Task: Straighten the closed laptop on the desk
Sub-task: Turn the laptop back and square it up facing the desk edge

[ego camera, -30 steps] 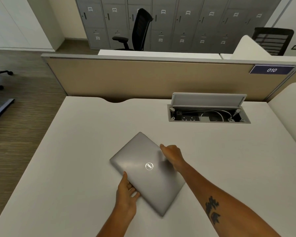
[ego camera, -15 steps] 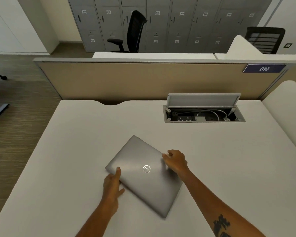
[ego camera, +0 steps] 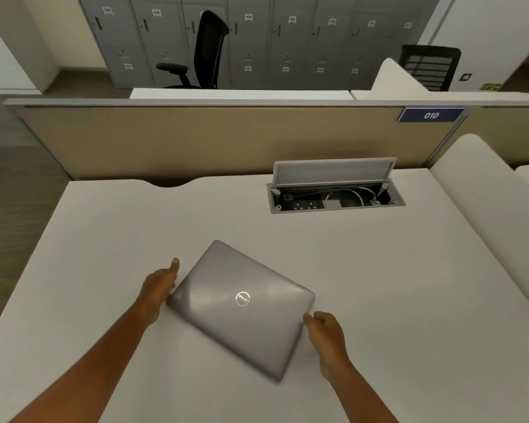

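A closed silver laptop [ego camera: 242,306] with a round logo lies on the white desk [ego camera: 379,285], turned at an angle to the desk's edges. My left hand [ego camera: 161,285] rests against its left corner, thumb up along the edge. My right hand [ego camera: 326,334] grips the laptop's right edge, near its right corner, fingers curled on the edge. Both forearms reach in from the bottom of the view.
An open cable box [ego camera: 336,199] with its lid up, sockets and a white cable inside, sits in the desk at the back right. A beige partition [ego camera: 196,141] with a blue "010" label [ego camera: 430,115] closes the far side. Office chairs and grey lockers stand beyond.
My left hand moved from the laptop's near edge to its left corner. My right hand slid from the top of the lid down to the right edge. The laptop's angle has changed little.
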Tool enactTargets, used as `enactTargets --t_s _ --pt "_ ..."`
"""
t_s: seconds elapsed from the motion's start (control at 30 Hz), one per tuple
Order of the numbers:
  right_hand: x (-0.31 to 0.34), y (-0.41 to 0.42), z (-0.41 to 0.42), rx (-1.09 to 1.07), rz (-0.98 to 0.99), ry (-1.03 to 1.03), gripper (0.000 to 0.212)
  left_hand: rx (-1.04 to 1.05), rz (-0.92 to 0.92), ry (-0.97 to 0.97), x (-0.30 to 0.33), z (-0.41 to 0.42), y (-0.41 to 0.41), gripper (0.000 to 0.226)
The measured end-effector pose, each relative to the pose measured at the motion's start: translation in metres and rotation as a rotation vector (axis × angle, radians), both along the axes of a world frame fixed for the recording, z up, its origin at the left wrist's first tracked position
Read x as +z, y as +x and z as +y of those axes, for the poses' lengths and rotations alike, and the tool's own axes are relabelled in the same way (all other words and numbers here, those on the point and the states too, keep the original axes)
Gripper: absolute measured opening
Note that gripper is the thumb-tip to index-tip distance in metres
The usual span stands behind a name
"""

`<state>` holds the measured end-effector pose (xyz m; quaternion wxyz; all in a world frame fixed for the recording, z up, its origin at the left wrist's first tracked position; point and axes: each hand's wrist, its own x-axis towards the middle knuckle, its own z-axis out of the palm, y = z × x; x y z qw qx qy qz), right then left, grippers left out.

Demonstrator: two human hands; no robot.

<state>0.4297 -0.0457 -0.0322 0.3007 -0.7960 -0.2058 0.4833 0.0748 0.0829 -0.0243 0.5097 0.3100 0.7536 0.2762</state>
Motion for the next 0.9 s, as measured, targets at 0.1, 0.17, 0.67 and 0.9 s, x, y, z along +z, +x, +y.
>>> enactTargets --t_s 0.1,0.17,0.67,0.9 --pt "-0.007 -0.007 -0.008 -0.025 0.069 0.009 0.03 -0.032 -0.038 -0.019 -0.001 0.006 0.006 0.067" --pt "-0.008 -0.01 -0.009 -0.056 0.14 -0.002 0.032 -0.065 -0.046 -0.028 0.0 0.008 0.011 0.062" --pt "0.001 -0.013 0.009 -0.249 0.276 -0.002 0.025 -0.028 -0.191 -0.069 0.014 0.003 0.027 0.075" --pt "0.001 0.007 0.031 -0.254 0.231 0.0 0.036 0.041 -0.224 -0.067 0.009 -0.01 0.038 0.08"
